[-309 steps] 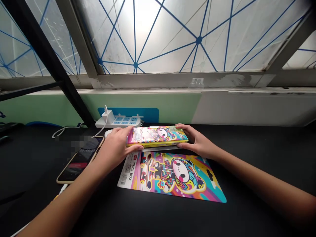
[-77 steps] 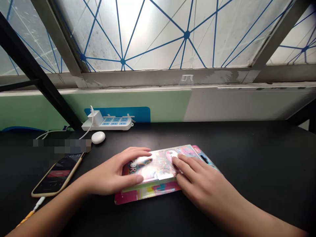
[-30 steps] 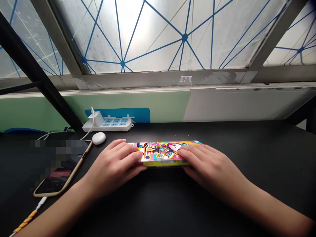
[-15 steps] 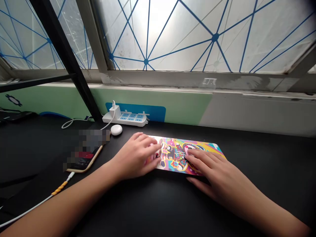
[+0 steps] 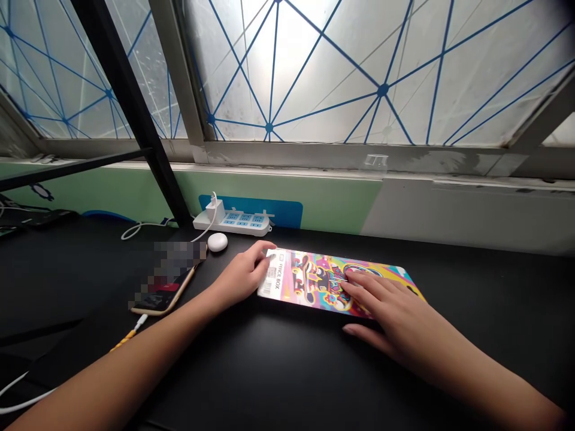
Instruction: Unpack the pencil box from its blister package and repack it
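On the table (image 5: 269, 371), loosely curled left hand (image 5: 245, 272) touches a panel (image 5: 312, 278), right hand (image 5: 390, 299) spread on it.

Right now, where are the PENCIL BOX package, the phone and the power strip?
PENCIL BOX package (image 5: 309, 281), head view: printed face.
Phone (image 5: 166, 293), head view: lower screen.
Power strip (image 5: 243, 222), head view: socketed top.

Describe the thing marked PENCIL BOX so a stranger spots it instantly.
On the black table, the right hand rests across a bright printed panel. The left hand is at its white-labelled end. Its multicoloured cartoon sets it apart from the phone and white power strip.
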A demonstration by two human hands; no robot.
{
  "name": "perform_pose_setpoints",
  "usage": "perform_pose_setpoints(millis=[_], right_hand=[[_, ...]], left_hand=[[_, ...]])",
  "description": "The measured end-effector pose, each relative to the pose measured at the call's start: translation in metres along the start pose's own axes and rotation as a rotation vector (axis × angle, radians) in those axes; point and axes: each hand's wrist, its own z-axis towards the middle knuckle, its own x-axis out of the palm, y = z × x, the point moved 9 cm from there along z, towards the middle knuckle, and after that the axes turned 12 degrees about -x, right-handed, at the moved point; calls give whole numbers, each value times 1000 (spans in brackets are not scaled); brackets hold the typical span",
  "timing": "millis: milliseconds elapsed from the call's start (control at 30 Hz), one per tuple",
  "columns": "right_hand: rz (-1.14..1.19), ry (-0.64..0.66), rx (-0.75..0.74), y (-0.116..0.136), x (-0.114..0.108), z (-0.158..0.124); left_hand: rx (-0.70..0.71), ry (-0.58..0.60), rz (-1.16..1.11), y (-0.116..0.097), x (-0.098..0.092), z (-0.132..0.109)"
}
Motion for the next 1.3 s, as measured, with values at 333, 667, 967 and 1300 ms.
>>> perform_pose_setpoints(millis=[333,667,967,1300], right_hand=[[9,91,20,13,9,11],[118,165,42,-3,16,5],[214,197,42,-5,18,5],[246,230,40,-14,12,0]], left_hand=[[-82,206,-385,2,39,-7],[-150,170,-453,8,32,2],[-136,137,-399,15,21,9],[-144,163,-424,16,21,9]])
